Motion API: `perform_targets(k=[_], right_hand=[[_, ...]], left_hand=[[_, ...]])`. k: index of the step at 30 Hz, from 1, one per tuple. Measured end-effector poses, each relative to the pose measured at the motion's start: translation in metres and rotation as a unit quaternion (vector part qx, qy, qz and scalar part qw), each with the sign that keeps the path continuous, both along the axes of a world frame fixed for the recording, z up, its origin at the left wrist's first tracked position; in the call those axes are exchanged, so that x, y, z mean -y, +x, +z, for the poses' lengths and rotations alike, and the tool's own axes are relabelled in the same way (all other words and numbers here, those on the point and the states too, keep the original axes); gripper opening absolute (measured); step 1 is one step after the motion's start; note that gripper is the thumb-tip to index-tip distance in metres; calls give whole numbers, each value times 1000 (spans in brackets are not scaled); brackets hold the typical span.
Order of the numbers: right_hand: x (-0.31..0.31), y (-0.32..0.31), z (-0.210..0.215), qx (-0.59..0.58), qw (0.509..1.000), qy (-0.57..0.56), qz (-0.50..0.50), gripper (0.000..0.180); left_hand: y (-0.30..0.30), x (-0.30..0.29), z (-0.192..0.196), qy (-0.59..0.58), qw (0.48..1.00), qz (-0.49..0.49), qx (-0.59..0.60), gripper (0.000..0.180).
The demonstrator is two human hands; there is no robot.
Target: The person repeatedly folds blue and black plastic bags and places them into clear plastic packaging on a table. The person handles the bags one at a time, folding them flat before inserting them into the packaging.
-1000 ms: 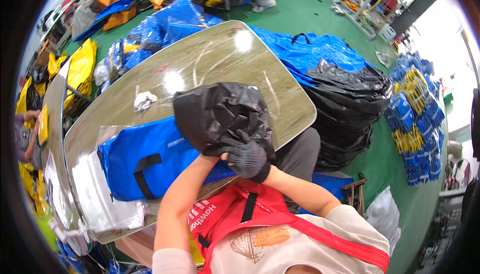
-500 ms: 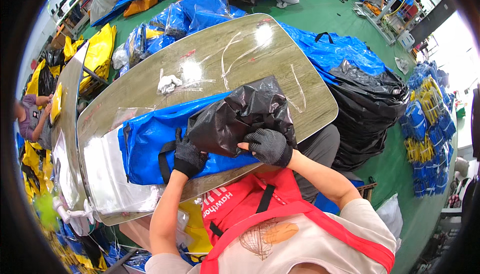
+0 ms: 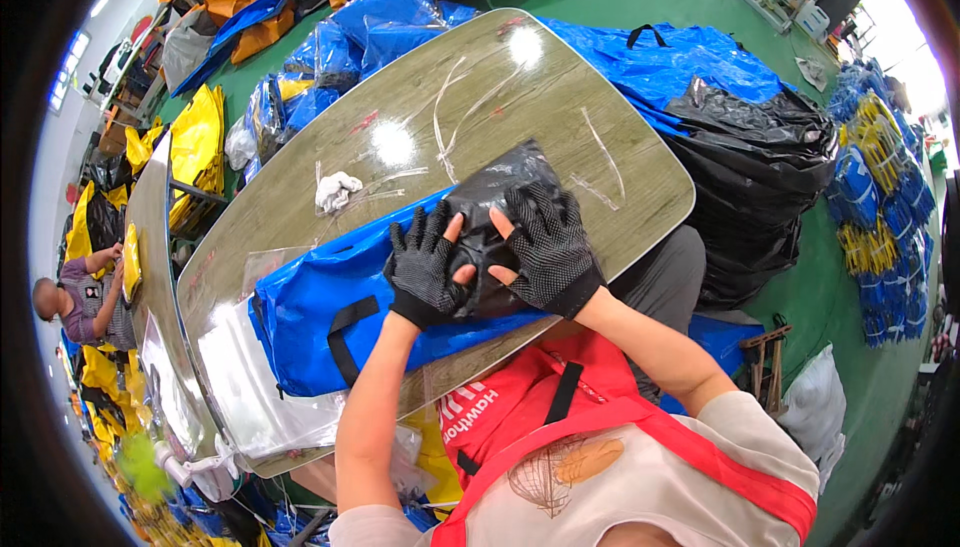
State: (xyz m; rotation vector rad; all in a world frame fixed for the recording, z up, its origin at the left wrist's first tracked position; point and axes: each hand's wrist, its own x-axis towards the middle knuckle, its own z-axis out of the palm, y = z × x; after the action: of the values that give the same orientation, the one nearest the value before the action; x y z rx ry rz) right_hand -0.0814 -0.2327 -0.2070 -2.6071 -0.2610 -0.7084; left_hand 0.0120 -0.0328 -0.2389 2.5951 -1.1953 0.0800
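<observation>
A large blue bag [image 3: 315, 312] of shiny woven plastic lies on the wood-patterned table, with a black strap [image 3: 350, 332] near its left end. Its black section [image 3: 520, 167] is folded over onto the right part of the blue. My left hand [image 3: 428, 262], in a dark dotted glove with bare fingertips, lies on the left edge of the black section with fingers spread. Flat on the same black plastic, my right hand [image 3: 548, 242] has its fingers stretched out too. Both thumbs point inward toward each other. Neither hand grips anything.
Clear plastic sleeves [image 3: 255, 377] lie at the table's left end. A crumpled white cloth [image 3: 338, 191] and loose pale strips [image 3: 452, 117] rest on the table [image 3: 640, 162]. Blue and black bags [image 3: 750, 177] pile up at right. Another person [image 3: 85, 297] works at the far left.
Both hands have opened from gripping the folded material and now press flat on it. The black section lies flatter than before. The whole view has shifted slightly.
</observation>
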Motion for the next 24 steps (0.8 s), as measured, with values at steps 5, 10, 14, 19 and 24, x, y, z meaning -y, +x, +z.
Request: perform_targets(k=[5, 10, 14, 19, 24], right_hand=[[1, 1, -6, -116, 990, -85, -8, 59], [51, -17, -33, -150, 985, -67, -60, 54], [-8, 9, 12, -192, 980, -14, -56, 67], [-75, 34, -15, -192, 977, -88, -18, 76], [-138, 53, -36, -74, 996, -27, 42, 46]], left_hand=[[8, -4, -16, -76, 993, -3, -88, 64], [-21, -105, 5, -89, 937, 266, 207, 68], [-37, -314, -30, -126, 791, 597, 39, 84], [-12, -360, -26, -415, 654, 357, -521, 85], [-27, -333, 34, -415, 644, 309, -563, 78]])
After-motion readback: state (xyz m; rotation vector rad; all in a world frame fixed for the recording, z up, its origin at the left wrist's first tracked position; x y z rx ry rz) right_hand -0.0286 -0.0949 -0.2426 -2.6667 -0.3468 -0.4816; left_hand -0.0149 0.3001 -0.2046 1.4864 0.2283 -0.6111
